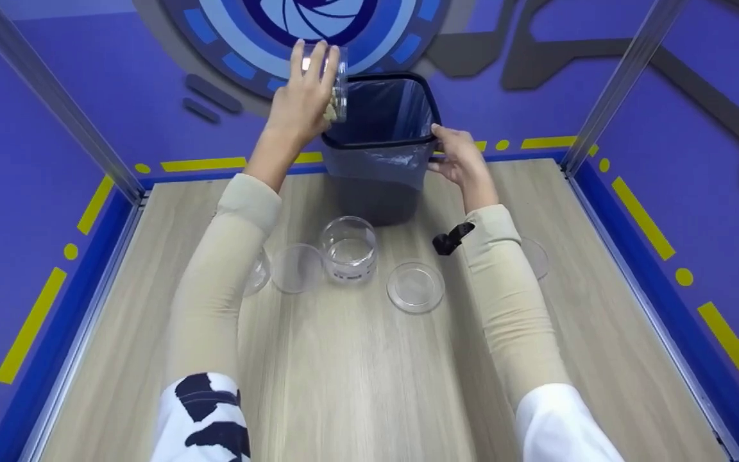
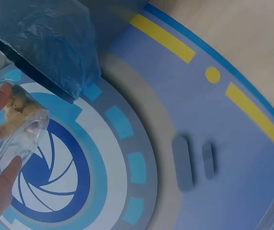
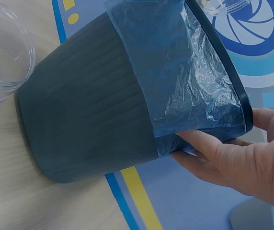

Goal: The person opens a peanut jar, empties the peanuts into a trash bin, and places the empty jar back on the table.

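Note:
My left hand (image 1: 302, 102) grips a clear jar (image 1: 342, 80), tipped on its side at the left rim of the dark trash bin (image 1: 374, 196). Tan, lumpy pieces like peanuts in their shells (image 2: 18, 115) lie inside that jar in the left wrist view. At the bin's right side, my right hand (image 1: 462, 157) holds on near the rim, thumb on top and fingers against the liner. A thin translucent bag (image 3: 189, 81) lines the bin and folds down over its outside.
In front of the bin stands an open clear jar (image 1: 349, 253). Clear round lids (image 1: 416, 289) lie around it, one (image 1: 297, 269) to its left and another (image 1: 536, 258) partly behind the right sleeve. A blue patterned wall (image 1: 485, 115) rises behind the wooden table (image 1: 356, 385).

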`<action>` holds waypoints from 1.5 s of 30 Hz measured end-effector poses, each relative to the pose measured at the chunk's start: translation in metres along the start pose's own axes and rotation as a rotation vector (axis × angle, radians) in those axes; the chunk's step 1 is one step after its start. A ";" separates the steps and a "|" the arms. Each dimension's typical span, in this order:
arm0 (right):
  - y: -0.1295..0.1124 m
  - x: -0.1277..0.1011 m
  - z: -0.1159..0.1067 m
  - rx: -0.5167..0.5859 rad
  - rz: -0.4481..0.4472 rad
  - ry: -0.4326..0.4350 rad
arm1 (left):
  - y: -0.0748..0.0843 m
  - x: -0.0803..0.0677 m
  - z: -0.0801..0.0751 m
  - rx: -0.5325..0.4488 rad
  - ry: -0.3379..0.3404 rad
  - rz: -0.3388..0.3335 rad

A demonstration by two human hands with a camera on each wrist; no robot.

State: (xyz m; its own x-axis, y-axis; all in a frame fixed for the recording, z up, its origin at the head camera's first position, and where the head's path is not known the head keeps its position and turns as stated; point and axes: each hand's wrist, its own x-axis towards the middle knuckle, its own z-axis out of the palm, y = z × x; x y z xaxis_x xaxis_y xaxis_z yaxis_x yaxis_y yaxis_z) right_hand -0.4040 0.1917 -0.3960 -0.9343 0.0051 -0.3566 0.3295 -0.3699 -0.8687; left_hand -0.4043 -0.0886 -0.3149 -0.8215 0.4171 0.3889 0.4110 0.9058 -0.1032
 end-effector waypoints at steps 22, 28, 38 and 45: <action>0.002 0.000 0.005 0.009 0.012 0.000 | 0.005 -0.002 -0.001 0.058 0.078 0.087; 0.002 0.000 0.006 -0.003 0.013 0.000 | 0.008 -0.003 0.000 -0.052 0.171 0.013; -0.002 0.000 0.004 -0.015 -0.002 0.013 | 0.009 0.001 0.001 -0.041 0.075 0.034; -0.002 0.000 0.002 -0.018 0.008 0.016 | 0.008 0.000 0.003 -0.024 0.109 0.050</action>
State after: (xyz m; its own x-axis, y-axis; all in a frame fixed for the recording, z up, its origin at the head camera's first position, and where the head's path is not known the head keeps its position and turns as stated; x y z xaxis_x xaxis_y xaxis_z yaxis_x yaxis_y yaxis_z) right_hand -0.4052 0.1902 -0.3934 -0.9294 0.0176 -0.3687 0.3391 -0.3536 -0.8718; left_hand -0.4018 -0.0808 -0.3189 -0.7524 0.4502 0.4809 0.4612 0.8812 -0.1033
